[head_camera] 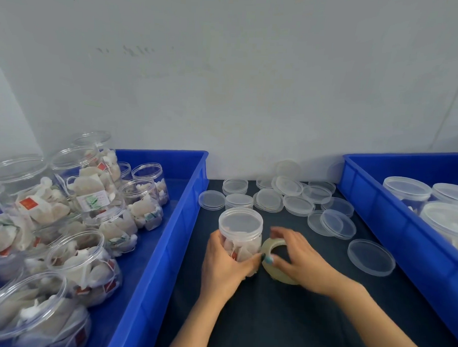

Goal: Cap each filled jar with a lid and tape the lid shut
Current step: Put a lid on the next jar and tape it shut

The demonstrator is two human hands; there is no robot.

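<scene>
**Clear round plastic jar (242, 237) capped, tape to go on next**

Nearest, at six o'clock in the view, lies the dark cloth tabletop (268, 324). On it, just below the view's centre, the jar stands upright. The left hand (224, 265) has its fingers curled round the jar's wall and grips it. The right hand (302, 263) grasps a yellowish translucent roll of tape (268, 245), fingers arched over its rim. The roll touches the jar at the jar's four o'clock. Whether a free end is stuck down I cannot tell.

To do this well, I judge, the left hand should hold the body firm and turn it. The right should draw the strip taut and level over the seam where the shallow clear press-on lid (240, 222) meets the wall (thin walls flex, so squeeze lightly). Smooth glossy plastic takes tape readily, but wrinkles will show.

Inside the jar, soft papery tea sachets (242, 252) with strings and red tags pack loosely.

At eight o'clock a rigid blue plastic crate (167, 249) holds uncapped filled jars (82, 258), heaped and tilted. From twelve to three o'clock of the held jar lie loose clear disc lids (371, 257), some stacked and some overlapping. At three o'clock a second blue crate (373, 203) holds lidded jars (407, 190). Farthest is a pale matt wall (253, 82).
</scene>
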